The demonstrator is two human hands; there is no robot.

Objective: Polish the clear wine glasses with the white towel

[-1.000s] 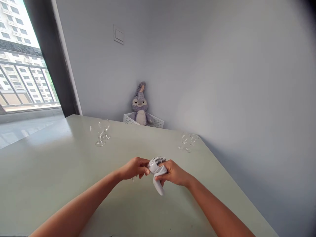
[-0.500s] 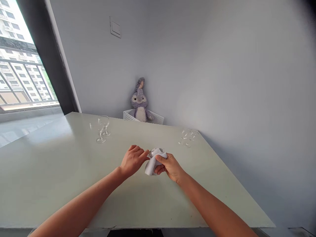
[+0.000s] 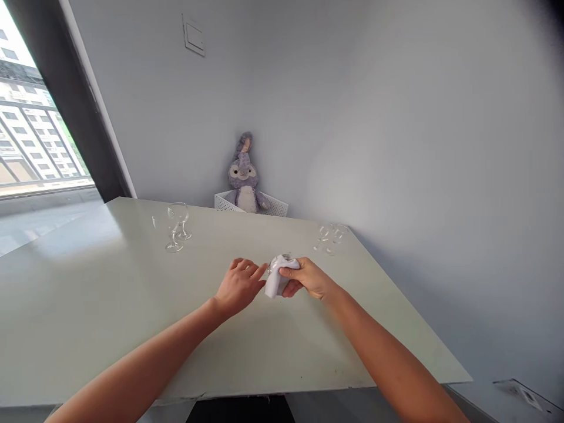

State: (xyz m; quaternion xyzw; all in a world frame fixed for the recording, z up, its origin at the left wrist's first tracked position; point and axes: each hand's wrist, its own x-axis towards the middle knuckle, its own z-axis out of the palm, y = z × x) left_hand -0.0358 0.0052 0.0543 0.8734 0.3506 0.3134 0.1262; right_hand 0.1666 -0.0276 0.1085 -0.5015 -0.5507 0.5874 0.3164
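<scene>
Near the middle of the pale table [image 3: 132, 329], my right hand [image 3: 308, 278] is closed on a white cloth [image 3: 275, 282]. The cloth is wrapped around a small clear glass [image 3: 271, 267], most of which it hides. My left hand [image 3: 241, 283] is just left of the glass, its fingers apart and pointing toward it; whether a fingertip touches the glass is hard to tell. Two clear stemmed glasses [image 3: 180, 218] stand upright at the back left. A second pair of smaller clear glasses [image 3: 325, 234] is at the back right.
A purple plush rabbit [image 3: 243, 176] sits in a white perforated basket [image 3: 277, 207] behind the table's back edge. Grey walls with a light switch [image 3: 194, 36] rise behind. On the left is a window with a railing [image 3: 44, 141].
My right hand has moved slightly up and right with the cloth and glass, and a small gap has opened toward my left hand. The camera view has shifted slightly.
</scene>
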